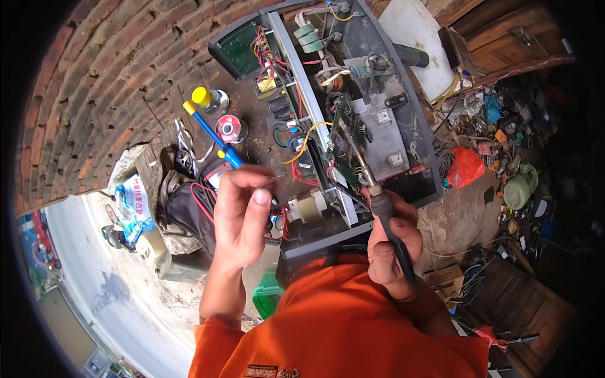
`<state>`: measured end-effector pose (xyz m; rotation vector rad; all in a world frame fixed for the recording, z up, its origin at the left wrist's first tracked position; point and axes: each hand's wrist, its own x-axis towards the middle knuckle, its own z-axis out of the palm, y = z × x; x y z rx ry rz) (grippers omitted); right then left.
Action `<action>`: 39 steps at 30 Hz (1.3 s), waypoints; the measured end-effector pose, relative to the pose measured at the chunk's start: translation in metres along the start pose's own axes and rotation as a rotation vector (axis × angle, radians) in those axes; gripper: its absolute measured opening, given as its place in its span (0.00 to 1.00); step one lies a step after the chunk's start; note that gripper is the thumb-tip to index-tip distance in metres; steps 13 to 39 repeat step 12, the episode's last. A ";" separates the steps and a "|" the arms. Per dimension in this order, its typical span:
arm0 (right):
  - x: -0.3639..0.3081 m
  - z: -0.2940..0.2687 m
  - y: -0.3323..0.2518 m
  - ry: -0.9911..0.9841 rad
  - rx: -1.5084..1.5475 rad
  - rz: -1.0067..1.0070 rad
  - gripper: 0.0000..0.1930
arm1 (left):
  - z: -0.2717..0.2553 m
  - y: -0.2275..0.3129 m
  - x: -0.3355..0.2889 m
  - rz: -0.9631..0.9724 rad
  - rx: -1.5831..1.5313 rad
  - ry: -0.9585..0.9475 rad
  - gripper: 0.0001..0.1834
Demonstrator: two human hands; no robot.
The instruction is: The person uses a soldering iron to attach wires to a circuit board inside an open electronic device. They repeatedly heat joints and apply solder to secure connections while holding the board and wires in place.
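Note:
My right hand [397,239] is wrapped round the dark handle of a soldering iron [382,205]. Its metal shaft points up and away, with the tip over a green circuit board [343,142] that stands inside an opened electronic unit [413,107]. My left hand [242,211] is raised at the unit's left, fingers curled and thumb against them in a pinch. Whatever is in that pinch, if anything, is too small to make out. Just beyond it lies a blue and yellow desoldering pump [205,126], next to a solder spool [231,128]. A yellow wire [307,142] arches out by the board.
A clear jar with a yellow lid [201,96] stands behind the spool. Dark bags [189,205] and a blue-white packet [133,205] lie to the left. A brick wall [107,94] rises beyond. Scrap parts and a red plastic bag [466,167] cover the right side.

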<state>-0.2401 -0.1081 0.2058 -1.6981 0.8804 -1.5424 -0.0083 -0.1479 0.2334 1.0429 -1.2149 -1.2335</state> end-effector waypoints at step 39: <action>0.004 -0.001 -0.004 0.010 -0.148 -0.057 0.20 | 0.010 -0.004 0.101 0.092 0.035 -0.554 0.13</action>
